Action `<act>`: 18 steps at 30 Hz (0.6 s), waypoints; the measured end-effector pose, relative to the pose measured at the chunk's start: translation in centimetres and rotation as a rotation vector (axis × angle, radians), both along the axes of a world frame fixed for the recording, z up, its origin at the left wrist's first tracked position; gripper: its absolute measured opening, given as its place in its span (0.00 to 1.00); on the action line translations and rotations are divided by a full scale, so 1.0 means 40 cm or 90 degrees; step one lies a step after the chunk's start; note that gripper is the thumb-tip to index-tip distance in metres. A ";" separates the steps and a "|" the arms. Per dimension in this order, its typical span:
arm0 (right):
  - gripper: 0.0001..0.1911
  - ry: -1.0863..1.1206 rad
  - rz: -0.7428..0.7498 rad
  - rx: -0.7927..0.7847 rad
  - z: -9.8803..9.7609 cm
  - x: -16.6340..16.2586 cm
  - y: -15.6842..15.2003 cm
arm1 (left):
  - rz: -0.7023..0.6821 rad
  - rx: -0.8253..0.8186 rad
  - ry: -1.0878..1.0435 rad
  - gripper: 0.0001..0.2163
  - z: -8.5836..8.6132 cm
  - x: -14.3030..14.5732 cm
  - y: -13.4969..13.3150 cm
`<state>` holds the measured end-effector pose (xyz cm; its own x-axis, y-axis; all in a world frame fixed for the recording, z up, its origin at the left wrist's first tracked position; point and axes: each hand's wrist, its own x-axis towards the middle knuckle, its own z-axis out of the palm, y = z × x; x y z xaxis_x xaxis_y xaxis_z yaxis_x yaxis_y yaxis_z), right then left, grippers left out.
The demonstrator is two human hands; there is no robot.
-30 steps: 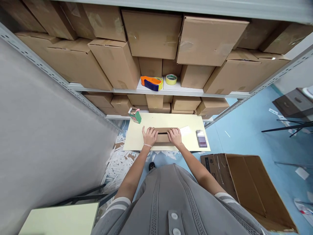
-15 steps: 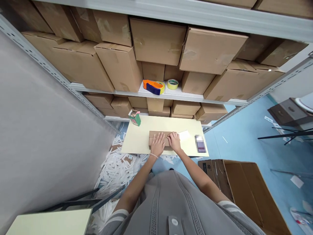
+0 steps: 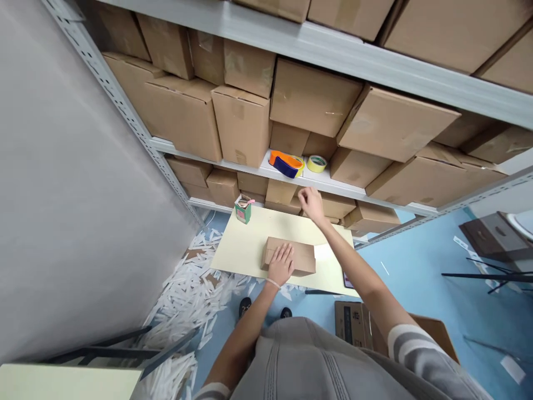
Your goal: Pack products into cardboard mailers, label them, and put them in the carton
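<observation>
My left hand, a band round its wrist, lies flat with fingers stretched on a small closed cardboard box. That box sits on the pale yellow tabletop. Raised above the table's back edge is my right hand, its fingers curled in and nothing seen in them. Just beyond it on the shelf are an orange and dark blue tape dispenser with yellow tape and a loose yellow tape roll. The right hand touches neither.
Cardboard boxes fill the metal shelves. On the table stand a small green box at the back left, white paper, and a phone partly behind my right arm. Paper strips cover the floor; a large carton stands at right.
My right hand has left the small box and risen forward towards the shelf with the tape. My left hand stays on the box. The view has shifted and tilted.
</observation>
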<state>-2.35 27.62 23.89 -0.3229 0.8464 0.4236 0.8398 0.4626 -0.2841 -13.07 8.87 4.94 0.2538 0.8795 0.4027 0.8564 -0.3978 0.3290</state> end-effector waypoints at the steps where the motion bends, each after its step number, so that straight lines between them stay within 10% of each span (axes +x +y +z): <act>1: 0.13 0.001 -0.001 0.031 0.048 -0.028 0.054 | 0.007 0.007 -0.005 0.24 -0.004 0.002 0.001; 5: 0.17 -0.042 -0.032 0.066 0.150 -0.147 0.230 | 0.018 0.016 -0.013 0.25 -0.011 0.007 0.003; 13: 0.21 -0.109 -0.166 -0.042 0.021 -0.239 0.317 | -0.015 -0.047 -0.075 0.27 -0.010 0.001 -0.001; 18: 0.19 -0.053 -0.109 -0.051 0.042 -0.207 0.310 | -0.017 -0.068 -0.087 0.28 -0.007 -0.006 0.000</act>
